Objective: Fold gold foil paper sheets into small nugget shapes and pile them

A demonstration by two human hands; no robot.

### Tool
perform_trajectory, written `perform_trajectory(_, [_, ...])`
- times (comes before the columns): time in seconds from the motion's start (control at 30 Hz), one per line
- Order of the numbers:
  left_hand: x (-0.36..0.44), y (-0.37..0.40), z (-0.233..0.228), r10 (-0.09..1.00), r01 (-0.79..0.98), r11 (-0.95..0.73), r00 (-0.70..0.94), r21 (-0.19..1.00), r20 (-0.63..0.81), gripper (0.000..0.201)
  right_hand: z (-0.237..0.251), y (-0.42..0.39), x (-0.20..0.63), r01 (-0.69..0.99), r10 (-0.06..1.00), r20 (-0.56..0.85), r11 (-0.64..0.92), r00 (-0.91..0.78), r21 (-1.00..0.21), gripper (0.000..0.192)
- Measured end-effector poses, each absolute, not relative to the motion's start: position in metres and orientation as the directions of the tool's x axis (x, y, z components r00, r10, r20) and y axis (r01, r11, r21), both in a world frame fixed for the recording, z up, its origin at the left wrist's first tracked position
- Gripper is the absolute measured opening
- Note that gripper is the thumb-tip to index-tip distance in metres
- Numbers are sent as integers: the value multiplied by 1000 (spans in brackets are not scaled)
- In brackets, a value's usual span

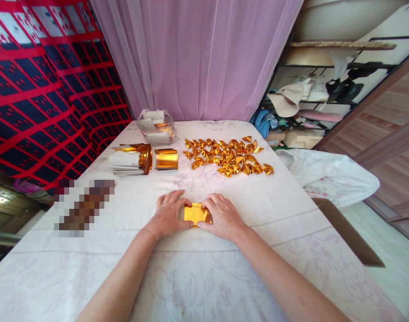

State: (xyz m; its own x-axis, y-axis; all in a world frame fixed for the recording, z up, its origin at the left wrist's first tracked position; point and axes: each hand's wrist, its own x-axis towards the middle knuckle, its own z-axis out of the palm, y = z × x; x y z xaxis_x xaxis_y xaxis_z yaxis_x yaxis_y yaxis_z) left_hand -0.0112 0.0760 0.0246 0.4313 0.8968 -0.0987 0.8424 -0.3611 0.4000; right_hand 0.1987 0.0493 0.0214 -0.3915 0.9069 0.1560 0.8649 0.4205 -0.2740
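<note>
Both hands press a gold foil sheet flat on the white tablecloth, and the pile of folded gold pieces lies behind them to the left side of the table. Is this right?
Not quite. The head view shows the pile of folded gold pieces behind the hands to the right, not the left. The rest holds: the left hand and right hand press the gold foil sheet flat on the white tablecloth.

The sheet (196,213) between the hands is shiny gold. The folded pieces (228,156) heaped farther back are the same gold, as are the curled foil rolls (166,158), whose stacked backs (125,163) show white. The tablecloth (204,277) is white with a faint pale-purple floral print. The curtain (197,58) is sheer lilac. The wall hanging (46,98) is dark navy crossed by red bands.
</note>
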Motion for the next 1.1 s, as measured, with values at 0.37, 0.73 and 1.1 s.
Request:
perform_trajectory(0.37, [-11, 76, 25, 891, 842, -370, 441, 391, -107, 54, 17, 42, 209, 817, 897, 168, 442, -409, -370, 44])
perform_trajectory(0.73, [-12, 77, 24, 887, 833, -384, 452, 398, -92, 53, 5, 35, 225, 715, 874, 186, 477, -450, -511, 47])
perform_trajectory(1.1, [-11, 77, 26, 887, 835, -394, 455, 383, -78, 51, 13, 16, 203, 736, 807, 386, 577, -447, -355, 30])
